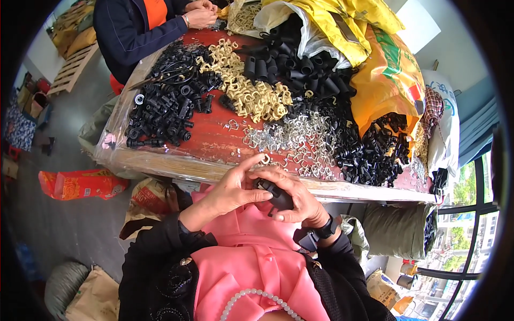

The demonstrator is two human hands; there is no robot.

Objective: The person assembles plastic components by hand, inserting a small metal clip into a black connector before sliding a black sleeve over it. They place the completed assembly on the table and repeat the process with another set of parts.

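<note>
A short black plastic fitting (278, 197), rounded like a tube, is held above my lap, just off the table's front edge. My right hand (300, 195) wraps round it from the right, with the thumb under its lower end. On its upper left end press the thumb and fingers of my left hand (230, 188), the index finger stretched upward. At that fingertip shows a small tan clip (265, 159); whether it is held or lies on the table behind, I cannot tell. My fingers cover part of the fitting.
The red table (209, 131) bears piles of black fittings (166, 107), tan clips (257, 99), silvery metal clips (305, 139), black tubes (300, 67) and small black parts (375, 155). An orange sack (385, 80) spills at right. Across the far left corner, another person's hands (201, 15) work.
</note>
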